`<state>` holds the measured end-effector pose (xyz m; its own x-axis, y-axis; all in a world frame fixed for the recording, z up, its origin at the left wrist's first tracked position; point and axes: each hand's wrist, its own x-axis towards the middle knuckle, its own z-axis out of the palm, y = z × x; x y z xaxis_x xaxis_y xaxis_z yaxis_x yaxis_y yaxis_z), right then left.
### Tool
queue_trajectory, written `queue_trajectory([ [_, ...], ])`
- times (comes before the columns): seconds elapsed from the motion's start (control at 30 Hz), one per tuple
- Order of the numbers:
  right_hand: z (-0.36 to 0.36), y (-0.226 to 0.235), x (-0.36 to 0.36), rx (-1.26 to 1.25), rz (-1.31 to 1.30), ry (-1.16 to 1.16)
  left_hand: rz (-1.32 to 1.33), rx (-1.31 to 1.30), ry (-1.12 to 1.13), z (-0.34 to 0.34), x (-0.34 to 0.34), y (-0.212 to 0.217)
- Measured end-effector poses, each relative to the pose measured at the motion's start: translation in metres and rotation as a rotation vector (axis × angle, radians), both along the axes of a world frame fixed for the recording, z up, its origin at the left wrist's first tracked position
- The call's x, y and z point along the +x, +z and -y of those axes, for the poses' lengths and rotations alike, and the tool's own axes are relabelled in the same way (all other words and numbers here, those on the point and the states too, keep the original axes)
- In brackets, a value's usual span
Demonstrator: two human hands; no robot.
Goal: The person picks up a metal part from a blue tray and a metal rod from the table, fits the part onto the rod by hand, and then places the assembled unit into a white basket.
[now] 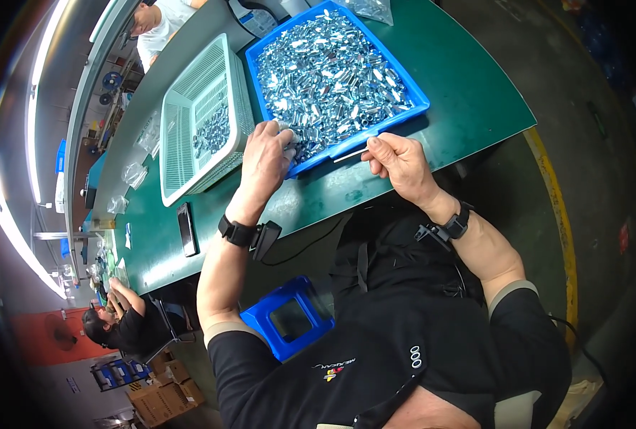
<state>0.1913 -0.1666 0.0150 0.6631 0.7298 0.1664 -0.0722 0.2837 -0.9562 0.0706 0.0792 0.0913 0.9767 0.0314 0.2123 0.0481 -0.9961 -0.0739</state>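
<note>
A blue tray (416, 98) heaped with small shiny metal parts (332, 75) lies on the green table. My left hand (266, 156) is at its near left corner, fingers curled together over the parts there. What those fingers hold, if anything, is hidden. Just outside the tray's near edge, my right hand (402, 166) pinches a thin, light-coloured rod (350, 155) between thumb and fingers. The rod points left, toward my left hand. Left of the tray stands a pale green slotted basket (176, 143) with a smaller pile of similar metal parts (213, 132) in it.
A black phone (187, 229) lies on the green table (311, 202) near the basket. Clear plastic bags (134, 174) lie farther left. Below the table is a blue stool (289, 314). One person (162, 25) is across the table, another (135, 322) sits at the left.
</note>
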Motion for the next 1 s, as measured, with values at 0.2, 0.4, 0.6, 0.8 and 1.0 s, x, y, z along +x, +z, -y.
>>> queue_trajectory([
  [0.2,-0.001,0.002,0.001,-0.012,0.067,0.011,0.198,-0.853,0.213,0.036,-0.007,0.006],
  [0.4,-0.001,0.001,0.001,0.002,0.102,0.01,0.276,-1.551,0.184,0.056,-0.008,-0.007],
  [0.6,0.0,0.002,0.0,0.028,0.078,-0.034,0.29,-1.723,0.196,0.07,-0.009,-0.016],
  [0.8,0.0,0.0,-0.001,0.048,0.074,-0.057,0.345,-1.847,0.163,0.078,-0.008,-0.027],
  [1.0,-0.003,-0.001,-0.005,0.073,0.05,-0.107,0.346,-1.755,0.179,0.092,-0.012,-0.04],
])
